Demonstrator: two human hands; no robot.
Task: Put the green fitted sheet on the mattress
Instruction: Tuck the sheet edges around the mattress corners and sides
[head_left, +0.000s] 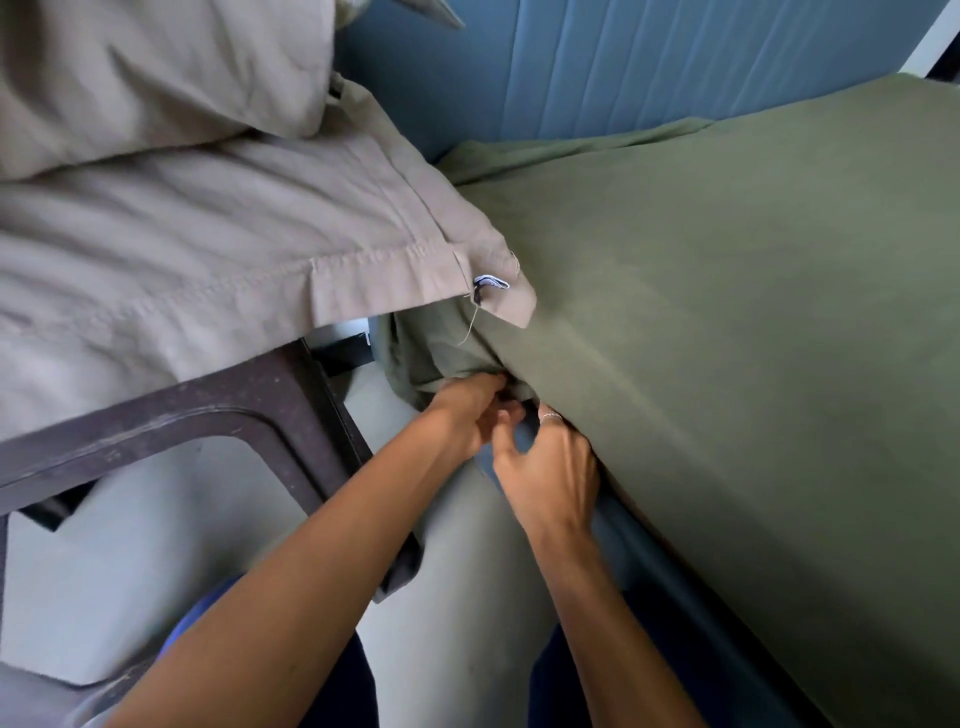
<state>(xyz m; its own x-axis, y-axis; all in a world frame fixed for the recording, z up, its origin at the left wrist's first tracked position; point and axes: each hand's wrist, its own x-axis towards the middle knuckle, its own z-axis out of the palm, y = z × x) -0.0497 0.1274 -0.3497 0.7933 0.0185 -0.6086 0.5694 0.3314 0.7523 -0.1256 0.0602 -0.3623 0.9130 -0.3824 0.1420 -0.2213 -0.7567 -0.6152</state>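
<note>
Corner-fitting stage of bed making. An olive-green cotton fitted sheet (727, 312) is seen drawn across the top of the mattress, which is hidden beneath it, and hanging over the near side. At the near corner, bunched sheet fabric is gripped by the left hand (470, 410), its fingers curled into the folds; the right hand (550, 467) is held just beside it with fingers bent toward the hem, though an actual pinch cannot be confirmed. Loose cloth below this corner suggests that tucking is unfinished here. Wrinkles are visible near the blue padded headboard (623, 78). Beige pillows (182, 182) are piled on a dark wooden chair (270, 410) alongside.
</note>
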